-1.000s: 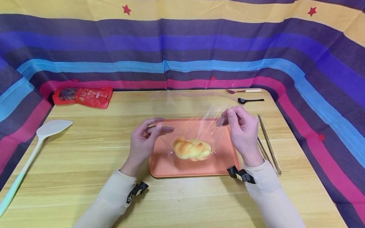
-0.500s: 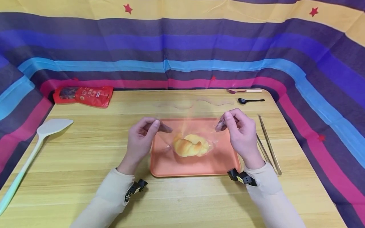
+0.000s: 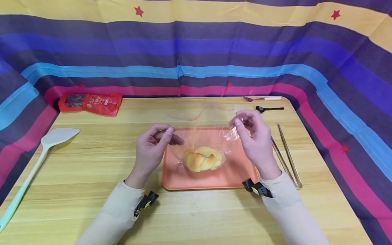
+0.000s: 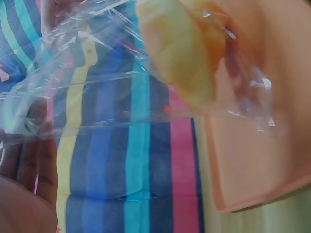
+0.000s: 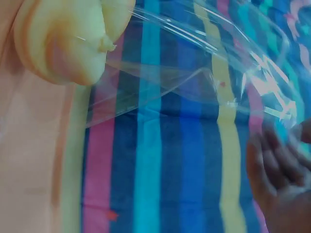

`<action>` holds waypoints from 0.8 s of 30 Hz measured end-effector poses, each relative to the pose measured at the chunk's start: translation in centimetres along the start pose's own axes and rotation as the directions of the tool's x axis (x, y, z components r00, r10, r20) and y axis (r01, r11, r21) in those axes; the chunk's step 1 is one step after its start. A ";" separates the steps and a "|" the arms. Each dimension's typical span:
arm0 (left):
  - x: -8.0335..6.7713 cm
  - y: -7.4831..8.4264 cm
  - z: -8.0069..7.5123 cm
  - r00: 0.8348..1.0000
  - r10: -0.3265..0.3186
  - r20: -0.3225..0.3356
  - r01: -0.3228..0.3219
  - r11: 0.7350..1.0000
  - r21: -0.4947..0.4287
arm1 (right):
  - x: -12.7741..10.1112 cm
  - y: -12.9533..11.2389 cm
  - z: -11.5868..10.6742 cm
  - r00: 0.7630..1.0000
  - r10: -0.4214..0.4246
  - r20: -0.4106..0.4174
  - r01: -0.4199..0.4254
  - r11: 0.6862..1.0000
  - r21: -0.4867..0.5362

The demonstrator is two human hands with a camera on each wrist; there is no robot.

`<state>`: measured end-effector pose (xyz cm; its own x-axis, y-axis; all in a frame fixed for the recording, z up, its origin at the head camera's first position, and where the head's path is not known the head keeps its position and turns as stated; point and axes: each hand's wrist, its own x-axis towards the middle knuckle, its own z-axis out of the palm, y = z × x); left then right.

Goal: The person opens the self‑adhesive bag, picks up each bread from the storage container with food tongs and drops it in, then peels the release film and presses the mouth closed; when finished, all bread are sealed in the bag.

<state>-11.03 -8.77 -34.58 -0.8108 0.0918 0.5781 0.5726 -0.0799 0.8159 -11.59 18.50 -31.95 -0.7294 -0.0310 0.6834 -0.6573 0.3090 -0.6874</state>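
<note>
A twisted golden bread roll [image 3: 202,160] sits at the bottom of a clear plastic bag [image 3: 231,133], over the middle of an orange tray [image 3: 239,175]. My left hand [image 3: 151,144] pinches the bag's left side between thumb and fingers. On the opposite side, my right hand [image 3: 256,141] grips the film, which bunches and glints by its fingertips. Both wrist views show the bag [image 4: 104,92] stretched from the hands down to the bread [image 5: 63,41]. The bag's wavy open edge rises beyond the hands, toward the back of the table.
Metal tongs [image 3: 288,154] lie just right of the tray. Behind them are a black spoon [image 3: 269,108] and a white-handled fork [image 3: 271,98]. A red packet [image 3: 90,103] rests at the back left, a long white-and-green spatula [image 3: 39,163] at the left.
My right hand has moved slightly left and up, gathering film at its fingertips. My left hand has shifted a little left. The bread in the bag has drifted slightly left.
</note>
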 end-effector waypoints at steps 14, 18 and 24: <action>0.4 1.1 1.1 0.989 0.126 -0.071 -0.122 0.991 0.058 | 1.4 -4.8 4.9 0.716 -0.679 0.161 0.674 0.612 -0.414; 0.4 1.3 1.4 0.987 0.144 -0.076 -0.137 0.987 0.081 | 2.3 -6.4 5.6 0.700 -0.688 0.190 0.699 0.606 -0.380; 0.5 1.5 1.2 0.977 0.192 -0.089 -0.182 0.977 0.111 | 3.3 -7.5 7.3 0.725 -0.605 0.328 0.687 0.608 -0.397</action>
<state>-10.41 -7.68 -33.08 -0.6931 -0.0137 0.7207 0.7205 0.0154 0.6933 -10.46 9.16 -26.29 -0.1933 -0.5213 0.8312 -0.8257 0.5440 0.1491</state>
